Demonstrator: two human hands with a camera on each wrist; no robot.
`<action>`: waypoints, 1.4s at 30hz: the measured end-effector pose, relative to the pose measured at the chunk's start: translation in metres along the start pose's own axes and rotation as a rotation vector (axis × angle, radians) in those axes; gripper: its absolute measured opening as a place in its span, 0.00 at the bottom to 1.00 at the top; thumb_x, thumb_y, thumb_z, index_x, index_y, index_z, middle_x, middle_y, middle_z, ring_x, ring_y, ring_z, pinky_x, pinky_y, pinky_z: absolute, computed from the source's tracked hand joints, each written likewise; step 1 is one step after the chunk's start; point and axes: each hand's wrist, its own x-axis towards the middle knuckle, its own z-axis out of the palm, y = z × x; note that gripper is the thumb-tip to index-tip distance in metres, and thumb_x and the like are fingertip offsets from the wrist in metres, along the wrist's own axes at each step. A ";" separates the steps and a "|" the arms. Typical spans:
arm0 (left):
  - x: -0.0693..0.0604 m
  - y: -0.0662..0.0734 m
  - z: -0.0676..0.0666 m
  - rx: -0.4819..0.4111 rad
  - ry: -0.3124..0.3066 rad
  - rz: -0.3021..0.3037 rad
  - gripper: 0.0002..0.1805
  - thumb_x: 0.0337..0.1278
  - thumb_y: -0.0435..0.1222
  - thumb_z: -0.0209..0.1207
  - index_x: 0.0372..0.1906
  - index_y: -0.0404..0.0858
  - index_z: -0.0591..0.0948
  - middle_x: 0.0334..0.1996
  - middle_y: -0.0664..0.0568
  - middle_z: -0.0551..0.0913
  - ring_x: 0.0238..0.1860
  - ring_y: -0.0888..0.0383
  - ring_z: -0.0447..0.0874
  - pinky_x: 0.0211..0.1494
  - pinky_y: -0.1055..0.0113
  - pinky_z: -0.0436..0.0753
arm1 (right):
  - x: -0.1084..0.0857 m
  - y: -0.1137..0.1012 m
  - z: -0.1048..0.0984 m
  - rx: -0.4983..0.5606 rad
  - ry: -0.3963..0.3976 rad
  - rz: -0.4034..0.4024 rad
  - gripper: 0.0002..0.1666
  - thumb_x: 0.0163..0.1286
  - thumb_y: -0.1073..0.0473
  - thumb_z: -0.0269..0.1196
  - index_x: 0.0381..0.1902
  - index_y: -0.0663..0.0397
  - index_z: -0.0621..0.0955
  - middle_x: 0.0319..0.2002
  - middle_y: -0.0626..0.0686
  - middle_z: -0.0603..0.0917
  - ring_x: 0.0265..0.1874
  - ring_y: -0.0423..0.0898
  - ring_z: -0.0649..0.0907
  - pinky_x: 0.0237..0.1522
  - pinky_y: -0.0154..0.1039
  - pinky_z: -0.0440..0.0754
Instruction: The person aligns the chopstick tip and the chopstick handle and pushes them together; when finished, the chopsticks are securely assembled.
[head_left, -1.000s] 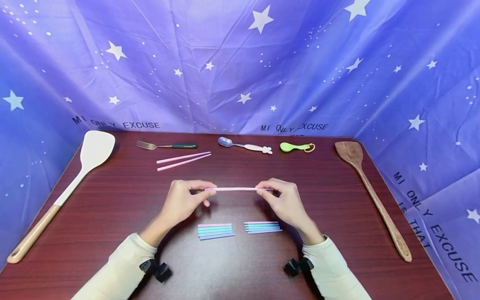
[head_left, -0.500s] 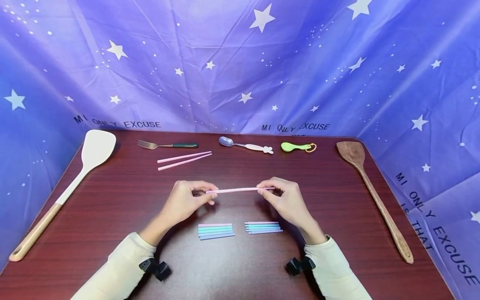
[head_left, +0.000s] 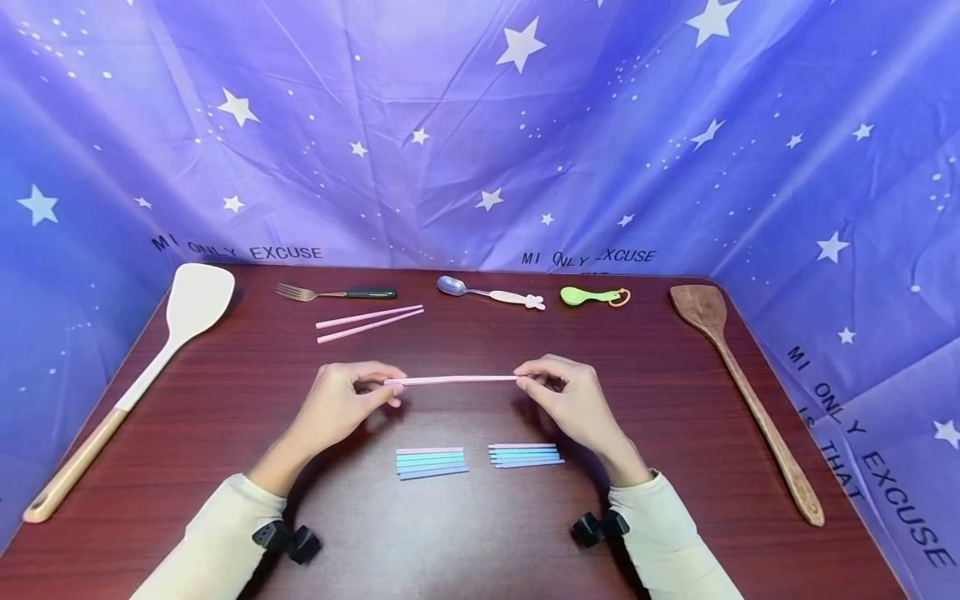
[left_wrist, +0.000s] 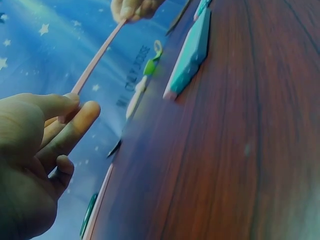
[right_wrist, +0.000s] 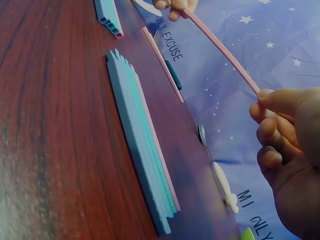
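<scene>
A thin pink straw-like stick [head_left: 457, 380] stretches nearly level between both hands above the middle of the dark table [head_left: 465, 550]. My left hand [head_left: 339, 402] pinches its left end between thumb and fingers, and a short tip pokes out past the thumb in the left wrist view. At the other end, my right hand [head_left: 570, 398] pinches it the same way; that tip is hidden by the fingers. Nearer the body lie two side-by-side bundles of short pink, green and blue sticks, the left bundle [head_left: 431, 463] and the right bundle [head_left: 525, 455]. Neither hand touches them.
Behind the hands lie two pink sticks [head_left: 369, 315], a fork [head_left: 337, 293], a spoon [head_left: 491, 292] and a green measuring spoon [head_left: 592, 296]. A white spatula [head_left: 198, 304] flanks the left, a wooden spatula [head_left: 701, 308] the right. Starry purple cloth [head_left: 420, 200] hangs around the table.
My left hand has shifted left, widening the gap between the hands. More of the pink stick shows between them, and its right tip no longer shows past the right fingers. The right hand barely moved.
</scene>
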 end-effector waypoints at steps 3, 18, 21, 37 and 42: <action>0.000 -0.008 -0.007 0.022 0.038 -0.004 0.03 0.64 0.38 0.69 0.40 0.49 0.90 0.25 0.61 0.90 0.28 0.59 0.91 0.27 0.75 0.76 | -0.003 0.003 -0.004 -0.007 0.002 0.009 0.04 0.67 0.61 0.72 0.40 0.51 0.90 0.29 0.47 0.85 0.24 0.37 0.76 0.26 0.30 0.73; 0.011 -0.057 -0.035 0.235 0.271 -0.095 0.05 0.61 0.37 0.71 0.40 0.42 0.92 0.23 0.53 0.91 0.24 0.83 0.82 0.39 0.85 0.71 | -0.037 0.018 -0.011 -0.045 -0.104 0.040 0.05 0.67 0.63 0.72 0.39 0.49 0.90 0.27 0.40 0.82 0.22 0.34 0.74 0.24 0.31 0.73; 0.014 -0.062 -0.036 0.244 0.275 -0.099 0.05 0.61 0.37 0.71 0.40 0.42 0.92 0.23 0.53 0.91 0.24 0.86 0.80 0.40 0.85 0.71 | -0.042 0.021 -0.010 -0.049 -0.134 0.034 0.06 0.66 0.63 0.72 0.38 0.46 0.90 0.26 0.39 0.81 0.22 0.34 0.73 0.24 0.30 0.72; 0.019 -0.081 -0.039 0.374 0.358 -0.072 0.05 0.54 0.38 0.75 0.36 0.43 0.93 0.31 0.48 0.93 0.32 0.46 0.89 0.36 0.62 0.76 | -0.047 0.030 -0.002 -0.041 -0.282 -0.134 0.08 0.63 0.65 0.74 0.37 0.45 0.90 0.35 0.42 0.87 0.36 0.37 0.81 0.37 0.31 0.77; 0.020 -0.085 -0.041 0.384 0.366 -0.022 0.03 0.52 0.35 0.75 0.33 0.42 0.93 0.33 0.47 0.92 0.29 0.49 0.85 0.33 0.67 0.71 | -0.048 0.033 -0.003 -0.047 -0.318 -0.125 0.08 0.64 0.63 0.74 0.38 0.42 0.90 0.36 0.39 0.86 0.36 0.36 0.80 0.37 0.31 0.77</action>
